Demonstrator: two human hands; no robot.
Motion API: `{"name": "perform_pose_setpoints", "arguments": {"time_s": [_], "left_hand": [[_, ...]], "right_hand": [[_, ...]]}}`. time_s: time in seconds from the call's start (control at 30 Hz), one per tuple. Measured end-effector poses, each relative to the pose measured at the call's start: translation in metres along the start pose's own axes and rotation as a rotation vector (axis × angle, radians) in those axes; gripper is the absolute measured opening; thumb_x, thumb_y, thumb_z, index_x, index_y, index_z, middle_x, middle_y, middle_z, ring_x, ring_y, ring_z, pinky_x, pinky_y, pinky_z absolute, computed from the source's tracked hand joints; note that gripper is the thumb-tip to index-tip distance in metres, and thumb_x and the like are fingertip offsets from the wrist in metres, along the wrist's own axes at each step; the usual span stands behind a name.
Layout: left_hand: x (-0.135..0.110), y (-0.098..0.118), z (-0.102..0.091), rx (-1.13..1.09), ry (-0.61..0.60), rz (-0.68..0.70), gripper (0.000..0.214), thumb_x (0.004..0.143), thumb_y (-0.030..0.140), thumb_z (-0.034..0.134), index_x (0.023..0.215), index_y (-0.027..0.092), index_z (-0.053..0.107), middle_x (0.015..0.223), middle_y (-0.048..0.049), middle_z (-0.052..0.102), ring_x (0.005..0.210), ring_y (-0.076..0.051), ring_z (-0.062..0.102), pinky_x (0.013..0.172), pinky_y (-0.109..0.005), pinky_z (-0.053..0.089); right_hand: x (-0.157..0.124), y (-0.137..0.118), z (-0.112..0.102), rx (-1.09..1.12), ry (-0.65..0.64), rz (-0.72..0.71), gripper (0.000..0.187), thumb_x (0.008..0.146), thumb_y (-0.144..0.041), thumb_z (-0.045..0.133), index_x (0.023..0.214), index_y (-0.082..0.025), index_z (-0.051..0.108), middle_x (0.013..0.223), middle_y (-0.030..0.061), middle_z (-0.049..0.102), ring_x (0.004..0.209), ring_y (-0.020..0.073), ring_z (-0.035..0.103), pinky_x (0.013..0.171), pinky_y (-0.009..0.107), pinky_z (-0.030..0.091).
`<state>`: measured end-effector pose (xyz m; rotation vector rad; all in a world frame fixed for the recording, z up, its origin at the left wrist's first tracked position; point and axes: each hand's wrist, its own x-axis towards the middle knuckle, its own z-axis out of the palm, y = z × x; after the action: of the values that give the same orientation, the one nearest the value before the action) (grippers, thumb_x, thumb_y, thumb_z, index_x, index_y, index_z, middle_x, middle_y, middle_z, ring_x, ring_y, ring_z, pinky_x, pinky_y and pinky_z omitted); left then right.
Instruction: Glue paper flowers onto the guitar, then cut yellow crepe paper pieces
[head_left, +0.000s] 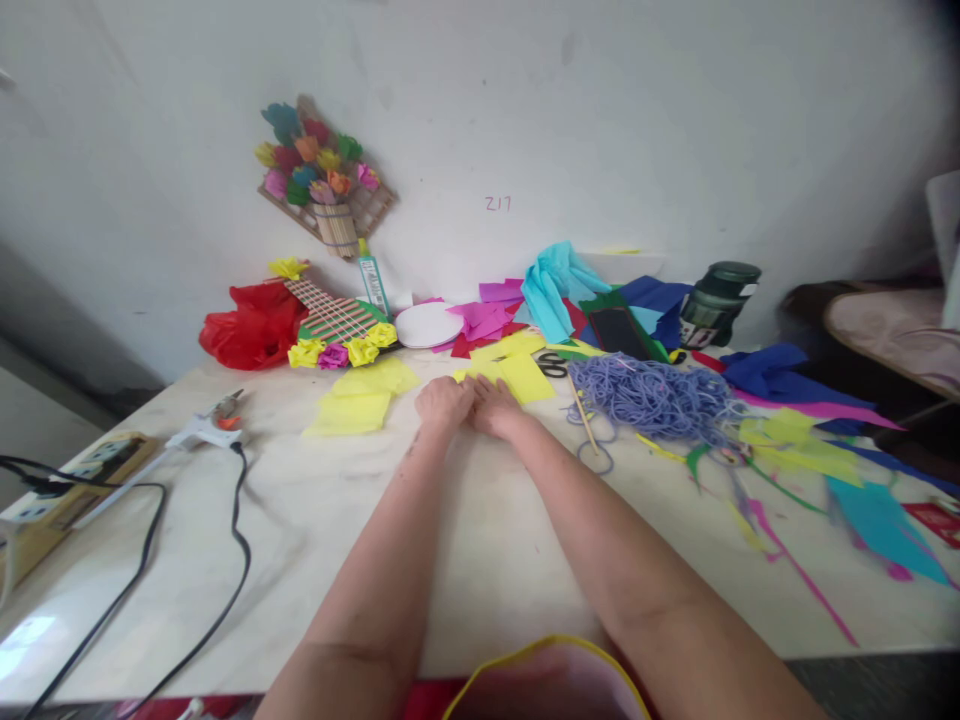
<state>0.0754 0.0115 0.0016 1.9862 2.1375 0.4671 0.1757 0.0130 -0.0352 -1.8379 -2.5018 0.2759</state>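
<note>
My left hand [444,403] and my right hand [493,405] rest side by side on the table [480,540], both stretched far forward. Their fingers are curled down onto a small piece of yellow paper [469,377] whose edge shows just past the fingertips. A larger yellow sheet [525,376] lies right behind my right hand. More yellow paper [361,396] lies to the left of my left hand. Whether the fingers pinch the paper or only press on it is hidden by the backs of the hands.
A heap of purple cord [652,398], a wooden stick [584,417] and black scissors [553,364] lie to the right. Coloured paper scraps [795,440] spread further right. A glue gun [214,425], its cable and a power strip [60,490] sit left. Paper-flower crafts [337,330] stand by the wall.
</note>
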Motion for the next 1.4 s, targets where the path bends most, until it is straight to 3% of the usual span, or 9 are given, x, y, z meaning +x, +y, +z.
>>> {"name": "perform_pose_setpoints", "arguments": {"time_s": [0.13, 0.23, 0.43, 1.03, 1.4], "left_hand": [[0.007, -0.011, 0.000, -0.113, -0.001, -0.116, 0.032, 0.076, 0.031, 0.038, 0.091, 0.022, 0.065, 0.097, -0.0099, 0.064, 0.091, -0.024, 0.058, 0.073, -0.032, 0.043], [0.010, -0.016, 0.002, -0.126, 0.022, -0.162, 0.029, 0.074, 0.033, 0.044, 0.093, 0.023, 0.064, 0.100, -0.0092, 0.064, 0.093, -0.024, 0.058, 0.074, -0.032, 0.043], [0.013, -0.015, 0.004, -0.081, -0.029, -0.131, 0.036, 0.070, 0.045, 0.052, 0.095, 0.022, 0.060, 0.100, -0.0102, 0.063, 0.094, -0.024, 0.057, 0.076, -0.034, 0.042], [0.013, -0.007, 0.010, -0.056, -0.044, -0.164, 0.024, 0.073, 0.034, 0.052, 0.092, 0.020, 0.055, 0.101, -0.0107, 0.062, 0.096, -0.026, 0.057, 0.076, -0.036, 0.042], [0.009, -0.002, 0.013, -0.138, 0.040, -0.033, 0.022, 0.074, 0.026, 0.045, 0.093, 0.017, 0.053, 0.091, -0.0125, 0.064, 0.089, -0.026, 0.059, 0.070, -0.032, 0.042]], "right_hand": [[-0.004, 0.000, -0.002, 0.035, 0.033, -0.006, 0.058, 0.086, -0.044, 0.012, 0.139, -0.019, 0.016, 0.146, 0.0014, 0.011, 0.133, 0.0189, 0.004, 0.105, 0.046, 0.003], [-0.005, 0.001, -0.002, 0.038, 0.043, -0.014, 0.058, 0.086, -0.044, 0.013, 0.138, -0.019, 0.017, 0.146, 0.0015, 0.011, 0.133, 0.0188, 0.004, 0.105, 0.045, 0.003], [-0.005, 0.001, -0.002, 0.039, 0.046, -0.015, 0.059, 0.086, -0.043, 0.014, 0.138, -0.017, 0.017, 0.146, 0.0017, 0.010, 0.133, 0.0187, 0.004, 0.105, 0.045, 0.003], [-0.005, -0.001, -0.001, 0.036, 0.067, -0.002, 0.057, 0.086, -0.040, 0.016, 0.138, -0.017, 0.018, 0.145, 0.0017, 0.013, 0.133, 0.0188, 0.007, 0.105, 0.045, 0.005], [-0.011, -0.001, -0.003, 0.047, 0.110, -0.003, 0.054, 0.087, -0.033, 0.015, 0.139, -0.018, 0.016, 0.145, 0.0004, 0.015, 0.132, 0.0168, 0.009, 0.105, 0.043, 0.007]]}}
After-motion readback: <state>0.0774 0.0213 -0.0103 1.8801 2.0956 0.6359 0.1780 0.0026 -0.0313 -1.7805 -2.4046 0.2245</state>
